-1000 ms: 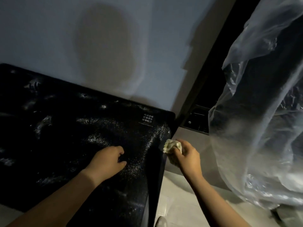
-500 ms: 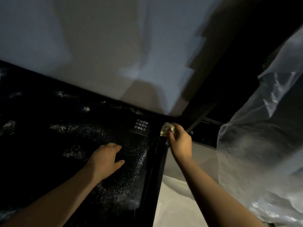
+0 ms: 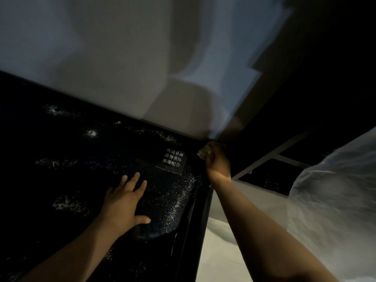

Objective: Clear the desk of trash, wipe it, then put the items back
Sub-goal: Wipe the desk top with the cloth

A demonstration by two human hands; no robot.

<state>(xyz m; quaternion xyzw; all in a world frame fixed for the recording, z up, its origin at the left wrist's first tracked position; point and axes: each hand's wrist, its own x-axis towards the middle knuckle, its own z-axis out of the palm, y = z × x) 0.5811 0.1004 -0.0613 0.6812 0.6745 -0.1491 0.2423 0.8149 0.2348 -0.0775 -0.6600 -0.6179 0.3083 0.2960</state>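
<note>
The crumpled wad, pinched in my right hand, has travelled up the surface edge to its far right corner. My left hand now lies spread flat. White specks remain, so I judge the wiping unfinished.

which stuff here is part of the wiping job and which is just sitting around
Part of the job:
black desk, speckled and streaked
crumpled wad, gripped by the right hand at the desk's far corner
left hand, flat on the desk

Just there:
small label with white writing on the desk
clear plastic bag on the right
</note>
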